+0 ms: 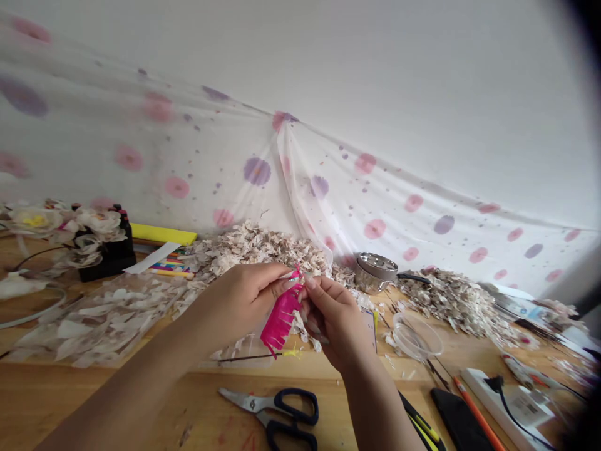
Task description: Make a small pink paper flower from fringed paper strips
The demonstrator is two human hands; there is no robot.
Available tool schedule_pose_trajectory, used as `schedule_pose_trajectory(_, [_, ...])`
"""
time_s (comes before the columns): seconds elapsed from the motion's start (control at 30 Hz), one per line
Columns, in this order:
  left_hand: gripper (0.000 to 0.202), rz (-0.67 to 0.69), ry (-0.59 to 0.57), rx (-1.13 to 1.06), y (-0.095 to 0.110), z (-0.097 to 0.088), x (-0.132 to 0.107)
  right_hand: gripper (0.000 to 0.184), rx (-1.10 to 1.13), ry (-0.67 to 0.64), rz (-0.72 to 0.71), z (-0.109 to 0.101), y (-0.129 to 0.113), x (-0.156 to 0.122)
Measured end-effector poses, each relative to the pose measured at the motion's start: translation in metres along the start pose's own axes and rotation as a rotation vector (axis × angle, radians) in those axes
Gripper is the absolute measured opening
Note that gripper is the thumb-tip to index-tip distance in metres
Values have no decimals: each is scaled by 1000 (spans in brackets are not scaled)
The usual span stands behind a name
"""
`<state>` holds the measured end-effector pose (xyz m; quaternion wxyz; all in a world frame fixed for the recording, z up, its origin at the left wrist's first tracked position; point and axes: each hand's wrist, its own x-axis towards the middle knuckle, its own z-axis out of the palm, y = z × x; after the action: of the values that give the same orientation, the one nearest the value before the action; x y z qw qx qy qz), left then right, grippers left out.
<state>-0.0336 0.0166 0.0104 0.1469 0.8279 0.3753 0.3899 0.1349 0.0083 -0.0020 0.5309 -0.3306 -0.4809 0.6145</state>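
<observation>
Small craft workspace, wooden tabletop (201, 423), heaped pale petal-like pieces (253, 247), artificial flowers (101, 222), navy-handled scissors (254, 404), power strip (483, 389), flower-print sheet (220, 144) along white wall (422, 94).

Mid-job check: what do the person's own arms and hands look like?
The left hand and right hand are ungloved. Both forearms are bare, with no sleeve, watch, bracelet or cable in view. Small finger details are too blurred to tell.
</observation>
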Motion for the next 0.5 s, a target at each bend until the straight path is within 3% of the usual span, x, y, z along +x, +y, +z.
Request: schedule_pose_trajectory(0.5, [34, -138, -76, -329, 4, 2, -1, 34, -100, 33, -120, 2, 2, -2])
